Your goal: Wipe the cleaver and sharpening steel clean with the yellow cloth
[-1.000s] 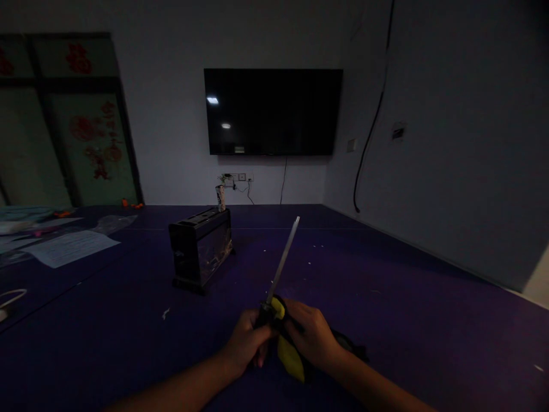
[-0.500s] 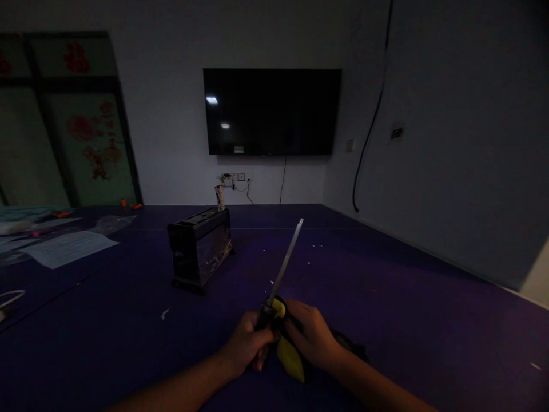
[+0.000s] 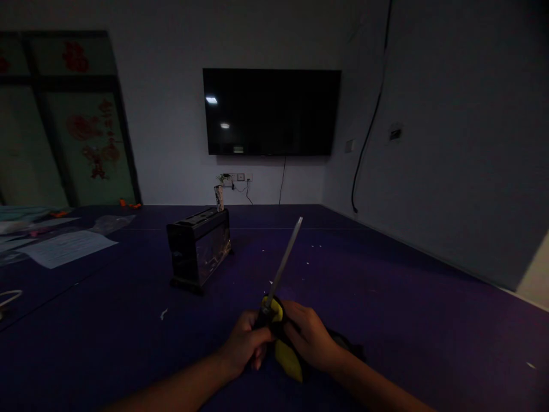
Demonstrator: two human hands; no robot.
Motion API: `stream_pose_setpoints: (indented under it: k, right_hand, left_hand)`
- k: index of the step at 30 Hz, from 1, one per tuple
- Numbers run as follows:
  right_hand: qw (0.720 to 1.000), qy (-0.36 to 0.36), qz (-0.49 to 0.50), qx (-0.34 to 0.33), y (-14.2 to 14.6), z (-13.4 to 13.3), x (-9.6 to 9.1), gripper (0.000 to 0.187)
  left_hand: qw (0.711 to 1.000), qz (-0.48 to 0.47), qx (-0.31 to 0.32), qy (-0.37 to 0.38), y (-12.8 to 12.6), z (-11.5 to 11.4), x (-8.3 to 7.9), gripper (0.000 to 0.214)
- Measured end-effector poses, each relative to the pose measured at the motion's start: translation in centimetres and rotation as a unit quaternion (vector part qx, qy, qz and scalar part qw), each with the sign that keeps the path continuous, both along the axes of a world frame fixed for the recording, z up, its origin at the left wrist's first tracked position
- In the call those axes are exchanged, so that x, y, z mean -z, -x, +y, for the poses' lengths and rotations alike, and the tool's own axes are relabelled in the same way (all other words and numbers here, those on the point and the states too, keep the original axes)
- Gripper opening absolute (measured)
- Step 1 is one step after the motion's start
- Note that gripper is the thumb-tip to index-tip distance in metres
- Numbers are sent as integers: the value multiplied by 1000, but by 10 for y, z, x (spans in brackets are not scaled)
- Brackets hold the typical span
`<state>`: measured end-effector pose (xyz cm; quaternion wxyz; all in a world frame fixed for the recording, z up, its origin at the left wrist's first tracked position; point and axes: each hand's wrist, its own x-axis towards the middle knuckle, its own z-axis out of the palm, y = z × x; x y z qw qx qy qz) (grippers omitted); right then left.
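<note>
My left hand (image 3: pixel 245 345) is closed round the dark handle of a long grey steel rod (image 3: pixel 285 260) that slants up and to the right. My right hand (image 3: pixel 309 339) is closed on a yellow and black cloth (image 3: pixel 286 358) pressed against the base of the rod, where rod meets handle. Part of the cloth hangs below my hands and lies on the purple surface (image 3: pixel 386 309). A black knife block (image 3: pixel 198 247) with a clear side stands a little beyond my hands, to the left.
A dark television (image 3: pixel 271 111) hangs on the far wall above a socket with cables. Papers (image 3: pixel 64 247) and plastic lie at the left of the surface. A white cable (image 3: pixel 9 297) lies at the left edge. Patterned panels (image 3: pixel 92 143) lean at the back left.
The rod's base and both hands have risen slightly; the rod keeps nearly the same slant. Nothing else has moved.
</note>
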<state>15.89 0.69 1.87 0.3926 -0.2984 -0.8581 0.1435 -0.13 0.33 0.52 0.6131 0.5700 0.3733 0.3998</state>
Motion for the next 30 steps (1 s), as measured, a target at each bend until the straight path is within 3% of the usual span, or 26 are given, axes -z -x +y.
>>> stream_pose_setpoints:
  k: [10, 20, 30]
  right_hand:
    - [1000, -1, 10, 11, 0, 2, 3, 26]
    - [999, 17, 16, 47, -3, 4, 5, 25]
    - [1000, 11, 1, 28, -1, 3, 3, 22]
  left_hand:
    - [998, -40, -46, 25, 0, 4, 1, 21]
    - [999, 1, -28, 26, -1, 1, 2, 21]
    - [999, 13, -26, 21, -1, 2, 1, 18]
